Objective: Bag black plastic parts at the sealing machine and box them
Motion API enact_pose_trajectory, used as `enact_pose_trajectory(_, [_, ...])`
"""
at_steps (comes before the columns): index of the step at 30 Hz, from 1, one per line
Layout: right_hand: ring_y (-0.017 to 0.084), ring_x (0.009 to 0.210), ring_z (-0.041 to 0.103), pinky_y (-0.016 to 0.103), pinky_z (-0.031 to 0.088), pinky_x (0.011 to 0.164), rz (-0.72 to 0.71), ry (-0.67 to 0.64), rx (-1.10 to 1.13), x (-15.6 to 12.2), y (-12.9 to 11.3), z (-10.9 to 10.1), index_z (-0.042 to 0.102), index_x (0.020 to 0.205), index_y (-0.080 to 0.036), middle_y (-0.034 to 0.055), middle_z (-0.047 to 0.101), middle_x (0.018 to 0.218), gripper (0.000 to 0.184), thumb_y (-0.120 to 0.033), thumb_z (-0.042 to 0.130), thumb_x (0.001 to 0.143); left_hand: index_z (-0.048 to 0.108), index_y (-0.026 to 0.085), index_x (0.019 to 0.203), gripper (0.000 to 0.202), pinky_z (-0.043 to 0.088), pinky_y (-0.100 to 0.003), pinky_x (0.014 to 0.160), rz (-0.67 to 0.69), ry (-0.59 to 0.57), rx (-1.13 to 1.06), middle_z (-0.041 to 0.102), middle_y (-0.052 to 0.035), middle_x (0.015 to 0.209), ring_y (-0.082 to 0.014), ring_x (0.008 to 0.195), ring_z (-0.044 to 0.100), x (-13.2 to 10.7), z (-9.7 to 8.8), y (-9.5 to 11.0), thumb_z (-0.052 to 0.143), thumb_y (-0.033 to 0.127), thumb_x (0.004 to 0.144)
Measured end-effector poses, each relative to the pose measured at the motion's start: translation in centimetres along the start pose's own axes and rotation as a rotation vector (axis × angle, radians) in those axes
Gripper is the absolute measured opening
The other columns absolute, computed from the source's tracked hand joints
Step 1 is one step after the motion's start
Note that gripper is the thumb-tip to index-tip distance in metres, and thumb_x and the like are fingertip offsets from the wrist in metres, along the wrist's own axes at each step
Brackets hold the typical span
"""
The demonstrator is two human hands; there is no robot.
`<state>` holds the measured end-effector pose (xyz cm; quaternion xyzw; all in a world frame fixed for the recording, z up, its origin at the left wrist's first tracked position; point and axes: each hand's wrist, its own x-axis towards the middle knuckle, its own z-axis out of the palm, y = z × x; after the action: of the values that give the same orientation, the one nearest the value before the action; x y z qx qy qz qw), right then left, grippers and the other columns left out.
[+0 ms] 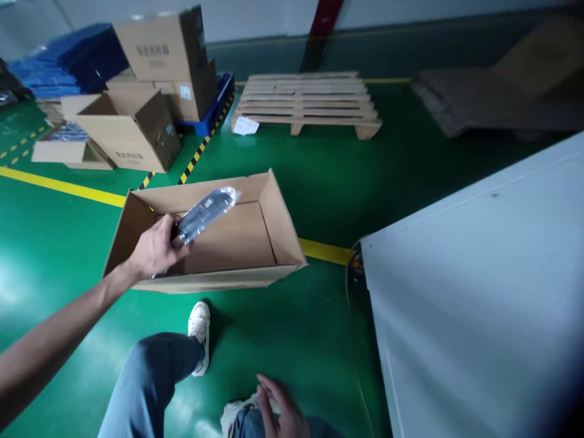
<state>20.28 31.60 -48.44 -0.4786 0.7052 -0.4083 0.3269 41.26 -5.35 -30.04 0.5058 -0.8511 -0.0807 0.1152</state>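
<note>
Over box (279,226): left grip (155,249) clenched on one end of pouch (205,213).
Low down: right grip (280,410) released, empty.
Risk: slick wrap, end-only hold; may slip loose or tip.

Glossy green floor (328,182) with yellow line (64,186), wooden pallet (305,100), stacked cartons (157,48) near pale wall (255,18).
</note>
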Motion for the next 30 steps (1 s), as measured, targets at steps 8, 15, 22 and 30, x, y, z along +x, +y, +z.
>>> enact_pose_trajectory(8, [0.025,0.109,0.076,0.039,0.065,0.092,-0.014,0.148,0.796,-0.9,-18.3,0.1,0.048,0.151,-0.022,0.0155,0.073,0.130,0.063,-0.055,0.063,0.100,0.047,0.025,0.118,0.037,0.057,-0.036,0.067,0.109,0.034,-0.313,0.067,-0.0058,0.103,-0.0270,0.085,0.072,-22.9,-3.2,11.8,0.067,0.045,0.094])
enact_pose_trajectory(15, [0.021,0.099,0.076,0.030,0.063,0.087,0.169,0.241,0.778,-7.4,-23.3,-0.8,0.066,0.120,-0.023,0.0068,0.079,0.111,0.033,-0.045,0.070,0.095,0.055,0.023,0.124,0.055,0.055,-0.035,0.088,-0.213,-0.432,-1.008,0.070,-0.0076,0.112,-0.0254,0.101,0.067,-33.2,-4.8,12.9,0.081,0.055,0.088])
enact_pose_trajectory(22, [0.020,0.089,0.073,0.029,0.060,0.082,0.094,0.214,0.589,-10.9,-23.6,-1.9,0.071,0.108,-0.021,0.0054,0.078,0.099,0.026,-0.044,0.064,0.098,0.058,0.015,0.139,0.083,0.059,-0.039,0.072,-0.660,-0.710,-1.524,0.076,-0.0161,0.103,-0.0305,0.084,0.075,-38.1,-4.6,14.0,0.073,0.077,0.086])
enact_pose_trajectory(30, [0.015,0.070,0.064,0.024,0.052,0.066,0.079,0.184,0.485,-12.1,-25.3,-3.3,0.073,0.114,-0.020,-0.0002,0.070,0.077,0.029,-0.043,0.058,0.102,0.074,0.007,0.104,0.091,0.053,-0.030,0.059,-0.633,-0.927,-1.638,0.069,-0.0139,0.067,-0.0260,0.063,0.070,-38.0,-6.5,14.5,0.057,0.093,0.083])
